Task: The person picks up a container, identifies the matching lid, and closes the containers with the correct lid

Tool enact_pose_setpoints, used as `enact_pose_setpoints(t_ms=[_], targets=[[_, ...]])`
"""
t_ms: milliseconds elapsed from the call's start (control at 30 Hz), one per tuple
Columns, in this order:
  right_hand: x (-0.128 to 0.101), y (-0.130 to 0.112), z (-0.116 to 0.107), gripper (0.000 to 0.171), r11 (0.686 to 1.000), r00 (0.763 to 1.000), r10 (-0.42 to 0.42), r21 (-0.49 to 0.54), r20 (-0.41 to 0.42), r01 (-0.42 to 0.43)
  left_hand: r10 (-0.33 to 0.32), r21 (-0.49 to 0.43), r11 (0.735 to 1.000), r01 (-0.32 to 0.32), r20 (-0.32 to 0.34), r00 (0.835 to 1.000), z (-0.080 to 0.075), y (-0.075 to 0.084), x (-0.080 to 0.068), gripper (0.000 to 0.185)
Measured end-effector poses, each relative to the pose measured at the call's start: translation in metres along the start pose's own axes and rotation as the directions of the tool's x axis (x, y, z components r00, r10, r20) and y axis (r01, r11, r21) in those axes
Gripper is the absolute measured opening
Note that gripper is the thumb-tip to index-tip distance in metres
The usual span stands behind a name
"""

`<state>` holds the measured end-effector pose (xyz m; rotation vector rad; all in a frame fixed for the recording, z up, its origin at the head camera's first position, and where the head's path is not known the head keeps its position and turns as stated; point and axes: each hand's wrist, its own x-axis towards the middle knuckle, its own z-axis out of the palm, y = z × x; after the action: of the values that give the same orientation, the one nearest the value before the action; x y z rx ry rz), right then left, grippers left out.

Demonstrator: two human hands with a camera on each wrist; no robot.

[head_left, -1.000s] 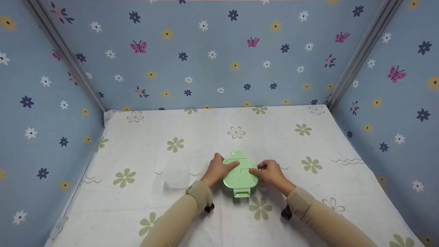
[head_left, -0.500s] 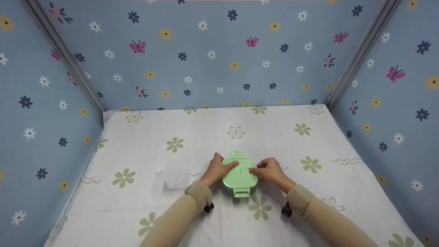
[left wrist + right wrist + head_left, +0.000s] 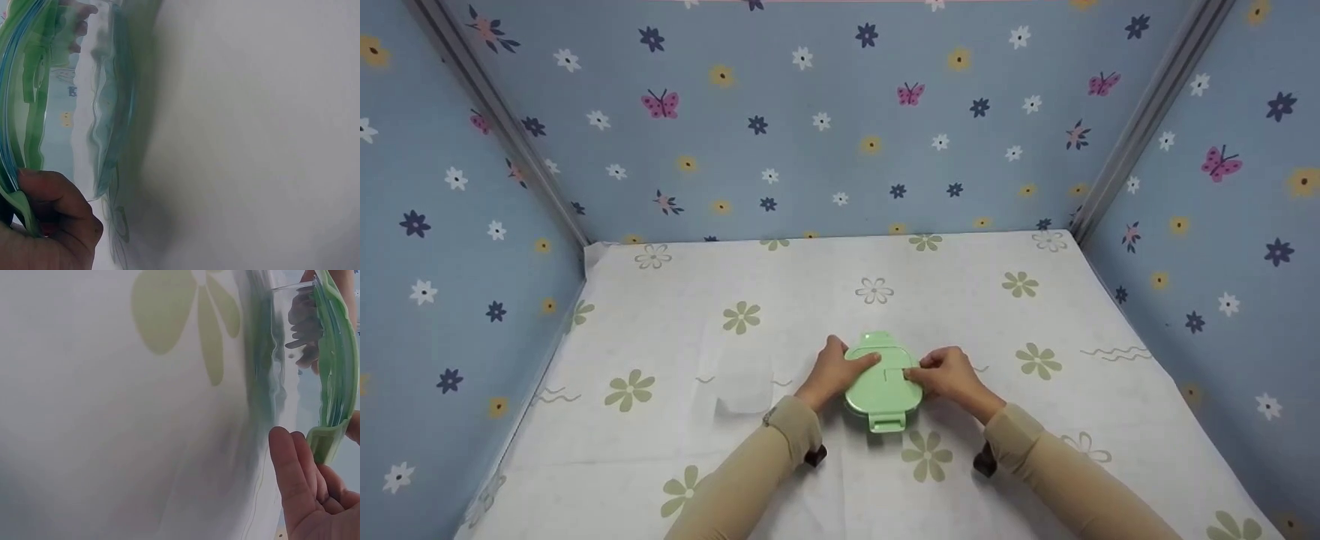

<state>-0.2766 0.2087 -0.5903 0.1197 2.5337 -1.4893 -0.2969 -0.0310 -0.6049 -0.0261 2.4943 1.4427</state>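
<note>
A food container with a light green lid (image 3: 883,386) stands on the white cloth, between both hands. Its clear body (image 3: 93,101) shows under the lid in the left wrist view. A clip tab juts out at the far end of the lid and another at the near end. My left hand (image 3: 834,371) grips the left side, thumb lying on top of the lid. On the opposite side my right hand (image 3: 952,375) pinches the lid's edge by a green side clip (image 3: 324,443), thumb on top. In the right wrist view, two of its fingers extend beside the clear body.
A pale, thin sheet-like piece (image 3: 745,386) lies on the cloth left of the container. The flower-printed cloth (image 3: 660,450) covers the table. Blue patterned walls (image 3: 840,112) enclose the back and both sides, with grey posts (image 3: 1151,112) at the corners.
</note>
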Motion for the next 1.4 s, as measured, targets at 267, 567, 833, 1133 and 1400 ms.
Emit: enact_pose_setpoints(t_ms=[267,567,833,1133,1400], targets=[[-0.001,0.006,0.002,0.019,0.995,0.998,0.002,0.095,0.057,-0.008,0.013,-0.004,1.0,-0.013,-0.004,1.0,0.0,-0.002,-0.002,0.065],[-0.001,-0.001,-0.003,0.023,1.0,0.995,-0.014,0.022,0.1,0.012,-0.001,-0.005,1.0,0.001,-0.012,1.0,-0.001,0.001,0.0,0.065],[0.001,-0.004,-0.003,0.022,1.0,0.996,-0.005,-0.011,0.085,0.006,-0.013,0.043,0.999,0.013,0.001,1.0,0.01,-0.03,0.035,0.077],[0.001,-0.007,-0.006,0.03,0.996,0.997,0.05,-0.073,0.066,-0.045,0.009,0.04,0.999,-0.008,-0.021,1.0,0.017,-0.039,0.045,0.072],[0.003,-0.011,0.006,0.043,0.996,0.999,0.033,-0.085,-0.015,-0.034,0.015,0.006,1.0,-0.015,-0.007,1.0,0.003,-0.017,0.021,0.074]])
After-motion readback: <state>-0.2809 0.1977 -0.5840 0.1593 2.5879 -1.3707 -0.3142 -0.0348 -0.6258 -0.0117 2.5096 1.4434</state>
